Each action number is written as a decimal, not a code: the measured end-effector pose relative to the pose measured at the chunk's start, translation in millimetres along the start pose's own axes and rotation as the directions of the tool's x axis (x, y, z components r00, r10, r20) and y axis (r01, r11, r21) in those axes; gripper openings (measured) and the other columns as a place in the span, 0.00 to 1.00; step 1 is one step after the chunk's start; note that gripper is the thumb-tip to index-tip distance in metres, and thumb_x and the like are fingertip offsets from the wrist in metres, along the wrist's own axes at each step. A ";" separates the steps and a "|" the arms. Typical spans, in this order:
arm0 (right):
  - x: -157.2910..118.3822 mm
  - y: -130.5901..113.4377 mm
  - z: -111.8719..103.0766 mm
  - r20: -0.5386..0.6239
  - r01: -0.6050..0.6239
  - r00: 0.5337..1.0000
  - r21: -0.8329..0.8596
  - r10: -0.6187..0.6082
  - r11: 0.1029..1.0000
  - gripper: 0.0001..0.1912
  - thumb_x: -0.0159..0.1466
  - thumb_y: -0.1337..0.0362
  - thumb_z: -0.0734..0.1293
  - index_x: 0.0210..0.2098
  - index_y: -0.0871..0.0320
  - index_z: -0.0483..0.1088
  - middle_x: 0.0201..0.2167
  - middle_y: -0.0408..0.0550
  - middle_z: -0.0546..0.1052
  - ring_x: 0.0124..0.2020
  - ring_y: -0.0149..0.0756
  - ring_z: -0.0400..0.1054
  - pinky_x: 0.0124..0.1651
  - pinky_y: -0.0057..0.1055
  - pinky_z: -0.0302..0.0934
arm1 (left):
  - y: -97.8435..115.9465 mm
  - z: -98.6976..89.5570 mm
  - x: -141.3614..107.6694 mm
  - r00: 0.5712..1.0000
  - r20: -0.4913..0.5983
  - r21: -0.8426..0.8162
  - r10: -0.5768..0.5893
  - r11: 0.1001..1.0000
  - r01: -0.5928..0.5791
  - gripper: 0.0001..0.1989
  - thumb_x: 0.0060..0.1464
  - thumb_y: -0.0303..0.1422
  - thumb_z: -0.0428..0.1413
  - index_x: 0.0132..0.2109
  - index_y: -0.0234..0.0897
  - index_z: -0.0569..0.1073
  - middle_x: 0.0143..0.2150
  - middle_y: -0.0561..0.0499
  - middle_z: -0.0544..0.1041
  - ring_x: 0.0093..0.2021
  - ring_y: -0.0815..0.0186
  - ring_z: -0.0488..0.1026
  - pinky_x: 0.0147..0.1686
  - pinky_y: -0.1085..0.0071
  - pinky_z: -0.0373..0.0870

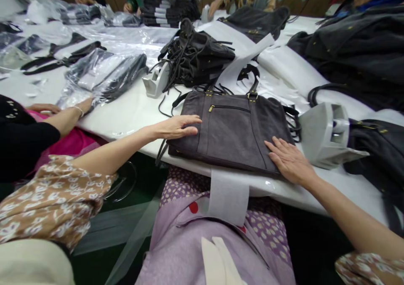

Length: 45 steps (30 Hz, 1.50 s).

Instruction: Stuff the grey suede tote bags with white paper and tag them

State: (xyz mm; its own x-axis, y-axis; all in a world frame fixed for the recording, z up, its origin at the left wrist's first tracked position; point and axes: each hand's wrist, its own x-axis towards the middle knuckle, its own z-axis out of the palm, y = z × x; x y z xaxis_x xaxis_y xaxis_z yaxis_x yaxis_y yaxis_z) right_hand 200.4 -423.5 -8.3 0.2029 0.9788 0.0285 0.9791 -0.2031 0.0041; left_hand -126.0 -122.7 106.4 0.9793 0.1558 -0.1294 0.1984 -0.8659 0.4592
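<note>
A dark grey bag (pixel 229 131) lies flat at the front edge of the white table, its short zipper near the top and its handles pointing away from me. Over the bag's left side is my left hand (pixel 177 127), fingers stretched out and nothing held; whether it touches the surface is hard to tell. My right hand (pixel 288 158) rests with spread fingers on the bag's lower right part. A strip of white paper (pixel 229 196) hangs below the bag over my lap.
Tape dispensers (pixel 328 135) (pixel 157 79) stand right and left of the bag. Behind it is a pile of dark pouches (pixel 198 57). More dark bags (pixel 362 53) fill the right. Plastic-wrapped bags (pixel 105 72) lie left, beside a person's arm (pixel 67 121). Other people stand across the table.
</note>
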 end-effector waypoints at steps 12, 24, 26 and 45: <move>-5.5 -11.3 -13.1 0.054 -0.044 0.998 0.030 0.042 0.999 0.29 0.70 0.53 0.45 0.64 0.57 0.54 0.66 0.51 0.51 0.66 0.44 0.44 0.64 0.46 0.44 | 3.5 85.5 -44.4 0.996 -0.023 0.374 -0.083 0.924 0.086 0.28 0.58 0.39 0.48 0.65 0.47 0.57 0.67 0.45 0.54 0.67 0.48 0.48 0.61 0.51 0.52; -11.7 -11.9 -17.4 0.057 -0.069 0.996 0.077 0.064 0.995 0.29 0.70 0.49 0.45 0.65 0.55 0.53 0.67 0.51 0.50 0.66 0.45 0.43 0.65 0.45 0.40 | 88.2 63.9 44.8 0.997 0.056 0.453 0.045 0.889 -0.065 0.42 0.48 0.63 0.44 0.57 0.33 0.64 0.62 0.32 0.60 0.60 0.45 0.59 0.58 0.44 0.47; -13.3 -11.9 -19.3 0.044 -0.065 0.997 0.080 0.062 0.995 0.29 0.70 0.49 0.46 0.65 0.54 0.54 0.67 0.52 0.50 0.66 0.45 0.44 0.65 0.45 0.41 | 108.2 74.2 62.9 0.990 0.067 0.390 0.128 0.910 -0.144 0.43 0.48 0.62 0.46 0.64 0.42 0.56 0.69 0.37 0.45 0.66 0.42 0.47 0.59 0.41 0.43; -15.7 -6.0 -31.7 0.020 -0.100 0.995 0.196 0.098 0.976 0.26 0.68 0.49 0.53 0.61 0.50 0.60 0.65 0.50 0.55 0.65 0.46 0.48 0.64 0.49 0.46 | 87.0 99.5 61.6 0.975 0.152 0.238 0.164 0.951 -0.197 0.35 0.53 0.60 0.41 0.66 0.62 0.46 0.70 0.44 0.43 0.66 0.34 0.41 0.55 0.31 0.43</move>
State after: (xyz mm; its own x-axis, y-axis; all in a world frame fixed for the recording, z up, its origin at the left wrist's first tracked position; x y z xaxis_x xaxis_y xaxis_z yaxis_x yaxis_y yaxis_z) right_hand 191.0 -438.5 22.9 0.2977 0.9546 0.0086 0.9369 -0.2904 -0.1946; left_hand -52.5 -235.8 50.9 0.9809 -0.0619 -0.1844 -0.0135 -0.9674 0.2528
